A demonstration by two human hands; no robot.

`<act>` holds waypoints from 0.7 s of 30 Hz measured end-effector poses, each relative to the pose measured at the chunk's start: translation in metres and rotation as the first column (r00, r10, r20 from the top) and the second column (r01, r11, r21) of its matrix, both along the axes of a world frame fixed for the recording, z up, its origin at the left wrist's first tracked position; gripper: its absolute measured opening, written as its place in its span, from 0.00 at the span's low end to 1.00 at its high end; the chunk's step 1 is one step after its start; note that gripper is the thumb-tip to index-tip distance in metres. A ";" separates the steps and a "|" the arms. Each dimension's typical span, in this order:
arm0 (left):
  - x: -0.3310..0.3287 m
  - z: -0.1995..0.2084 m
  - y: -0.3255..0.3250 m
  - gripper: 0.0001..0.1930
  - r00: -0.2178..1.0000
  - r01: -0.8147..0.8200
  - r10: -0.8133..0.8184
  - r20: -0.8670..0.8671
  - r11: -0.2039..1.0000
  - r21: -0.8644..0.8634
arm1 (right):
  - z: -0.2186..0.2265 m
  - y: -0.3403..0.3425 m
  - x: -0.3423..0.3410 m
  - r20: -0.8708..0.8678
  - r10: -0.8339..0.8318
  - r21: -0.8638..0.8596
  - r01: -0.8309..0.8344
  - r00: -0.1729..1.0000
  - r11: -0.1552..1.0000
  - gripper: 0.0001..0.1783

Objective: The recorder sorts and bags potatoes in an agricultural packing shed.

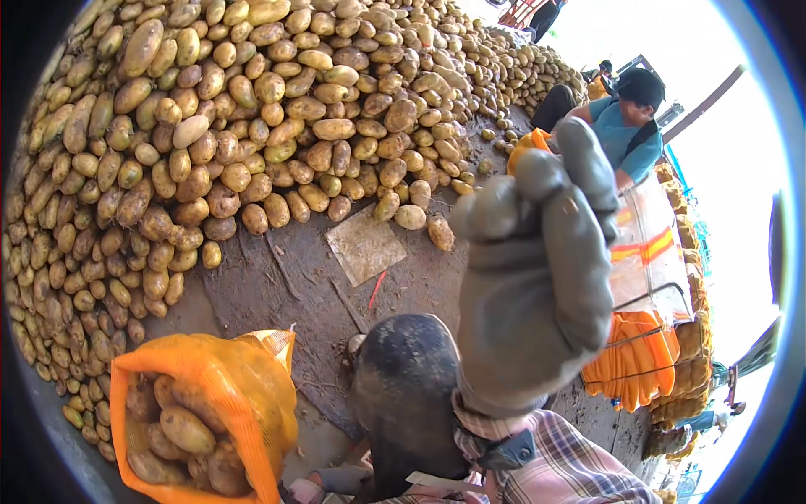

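My right hand (pixel 533 286), in a grey work glove, is raised close in front of me at the centre right. Its fingers are curled in and the thumb lies along them; nothing shows in the bare palm. A dark band (pixel 508 452) circles that wrist over a plaid sleeve (pixel 579 462). At the lower edge, a grey-gloved part of my left hand (pixel 346 480) shows beside my dark knee (pixel 409 378); its fingers are hidden. Left of it stands an orange mesh bag (pixel 252 382), its mouth wide and potatoes (pixel 186 430) inside.
A large heap of potatoes (pixel 277 109) covers the left and far side. A flat tan piece (pixel 366 244) and a red strip (pixel 377 290) lie on the dirty floor (pixel 277 294). At right are folded orange bags (pixel 634 361), a white sack (pixel 646 244) and a seated person (pixel 630 126).
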State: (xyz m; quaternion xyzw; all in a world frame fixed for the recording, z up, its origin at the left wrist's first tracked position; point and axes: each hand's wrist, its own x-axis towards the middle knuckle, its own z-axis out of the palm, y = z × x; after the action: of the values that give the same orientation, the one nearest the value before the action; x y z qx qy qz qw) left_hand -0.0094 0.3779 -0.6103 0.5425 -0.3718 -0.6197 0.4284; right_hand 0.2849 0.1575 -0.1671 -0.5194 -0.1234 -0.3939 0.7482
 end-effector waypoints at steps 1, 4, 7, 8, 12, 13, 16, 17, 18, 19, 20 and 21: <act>0.006 0.016 -0.011 0.31 1.000 0.014 -0.013 0.018 1.000 -0.007 | 0.005 -0.013 -0.004 0.032 0.020 0.068 -0.022 0.999 0.997 0.22; 0.091 0.166 -0.060 0.21 0.924 0.015 -0.169 0.344 0.912 0.409 | -0.024 -0.108 -0.020 0.121 -0.588 -0.276 0.597 0.799 0.753 0.16; 0.061 0.205 -0.026 0.18 0.799 -0.376 0.138 0.585 0.874 0.308 | -0.078 -0.144 -0.020 -0.283 -0.416 0.173 0.473 0.864 0.864 0.12; 0.056 0.222 -0.014 0.18 0.792 -0.394 0.139 0.594 0.860 0.324 | -0.121 -0.162 -0.017 -0.400 -0.376 0.132 0.458 0.836 0.879 0.11; 0.100 0.337 -0.007 0.21 0.547 -0.042 -0.122 0.828 0.984 0.173 | -0.328 -0.282 -0.018 -0.569 -0.518 -0.336 0.394 0.639 0.856 0.09; 0.124 0.384 -0.005 0.20 0.522 -0.166 0.108 0.846 0.986 -0.024 | -0.357 -0.291 -0.014 -0.581 -0.568 -0.454 0.347 0.583 0.821 0.10; 0.173 0.421 0.037 0.20 0.548 -0.387 0.490 0.678 0.867 -0.313 | -0.379 -0.271 0.010 -0.580 -0.707 -0.748 0.078 0.403 0.659 0.18; 0.186 0.414 0.046 0.20 0.518 -0.505 0.524 0.676 0.825 -0.253 | -0.376 -0.269 0.023 -0.585 -0.706 -0.749 0.068 0.398 0.659 0.18; 0.199 0.403 0.053 0.19 0.487 -0.620 0.542 0.684 0.767 -0.166 | -0.369 -0.270 0.038 -0.523 -0.800 -0.845 -0.053 0.294 0.532 0.23; 0.210 0.390 0.059 0.19 0.457 -0.717 0.549 0.700 0.693 -0.075 | -0.367 -0.276 0.055 -0.427 -0.881 -0.900 -0.187 0.203 0.393 0.28; 0.222 0.376 0.062 0.19 0.435 -0.790 0.568 0.698 0.613 -0.006 | -0.371 -0.290 0.072 -0.476 -0.867 -0.872 -0.208 0.149 0.443 0.37; 0.231 0.363 0.067 0.19 0.410 -0.843 0.575 0.707 0.536 0.053 | -0.375 -0.302 0.085 -0.472 -0.870 -0.871 -0.221 0.139 0.438 0.37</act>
State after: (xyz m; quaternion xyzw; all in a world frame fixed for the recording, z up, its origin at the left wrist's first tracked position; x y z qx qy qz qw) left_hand 0.2220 0.4446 -0.2477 0.8927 -0.0779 -0.2185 0.3864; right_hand 0.3702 -0.1442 -0.5417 -0.9225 0.3338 -0.0719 0.1802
